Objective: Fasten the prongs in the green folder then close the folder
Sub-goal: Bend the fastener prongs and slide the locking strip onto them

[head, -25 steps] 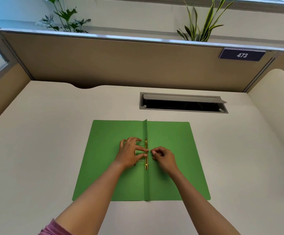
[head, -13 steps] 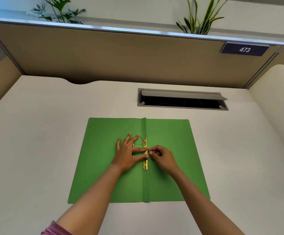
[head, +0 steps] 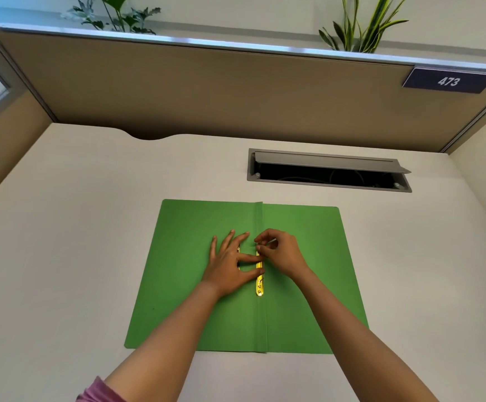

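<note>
The green folder [head: 308, 271] lies open and flat on the desk, its spine fold running away from me down the middle. A gold metal fastener strip [head: 259, 282] sits along the spine. My left hand [head: 230, 265] lies flat on the left leaf, fingers spread, thumb and forefinger pressing on the strip. My right hand [head: 279, 250] is at the upper end of the strip, fingertips pinched on a thin prong there. The upper part of the strip is hidden under both hands.
An open grey cable hatch [head: 328, 171] is set in the white desk [head: 62, 256] behind the folder. Brown partition walls [head: 207, 91] enclose the desk at the back and sides, with a "473" plate [head: 449, 81] and plants above.
My left hand has flattened and spread its fingers on the left leaf. My right hand has moved up the strip to its far end and pinched a prong.
</note>
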A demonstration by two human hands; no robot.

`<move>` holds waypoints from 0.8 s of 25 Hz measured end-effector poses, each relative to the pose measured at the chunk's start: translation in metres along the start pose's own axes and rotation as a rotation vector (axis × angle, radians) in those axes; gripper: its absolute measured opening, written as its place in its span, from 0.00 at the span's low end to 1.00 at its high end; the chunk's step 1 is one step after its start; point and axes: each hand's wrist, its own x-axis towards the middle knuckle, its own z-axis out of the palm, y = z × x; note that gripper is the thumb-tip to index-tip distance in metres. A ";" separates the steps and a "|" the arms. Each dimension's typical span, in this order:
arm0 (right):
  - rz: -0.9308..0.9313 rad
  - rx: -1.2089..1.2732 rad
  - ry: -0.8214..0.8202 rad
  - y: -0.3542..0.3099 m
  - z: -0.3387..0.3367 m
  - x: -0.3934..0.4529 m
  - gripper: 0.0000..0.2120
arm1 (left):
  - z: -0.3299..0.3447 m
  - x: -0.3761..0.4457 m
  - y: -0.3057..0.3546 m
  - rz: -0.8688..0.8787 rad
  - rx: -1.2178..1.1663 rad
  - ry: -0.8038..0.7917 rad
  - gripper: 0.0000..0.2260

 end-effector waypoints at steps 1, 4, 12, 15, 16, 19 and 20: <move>-0.007 -0.016 -0.004 0.001 -0.002 0.002 0.05 | 0.000 0.000 0.000 0.000 0.001 0.001 0.17; -0.030 -0.053 -0.067 0.003 -0.013 0.008 0.03 | 0.001 -0.001 0.000 0.009 0.007 0.004 0.18; -0.070 -0.191 -0.186 -0.007 -0.021 0.026 0.04 | -0.001 0.000 0.000 0.015 0.014 -0.019 0.18; -0.051 -0.206 -0.180 -0.008 -0.020 0.030 0.05 | -0.001 0.001 -0.001 0.014 0.015 -0.029 0.19; -0.051 -0.213 -0.179 -0.008 -0.019 0.031 0.05 | -0.001 0.001 -0.001 0.013 0.017 -0.030 0.20; -0.048 -0.228 -0.180 -0.012 -0.018 0.034 0.05 | -0.003 0.002 -0.001 0.015 0.036 -0.030 0.20; -0.046 -0.235 -0.167 -0.012 -0.017 0.035 0.05 | -0.003 0.002 -0.001 0.014 0.043 -0.030 0.20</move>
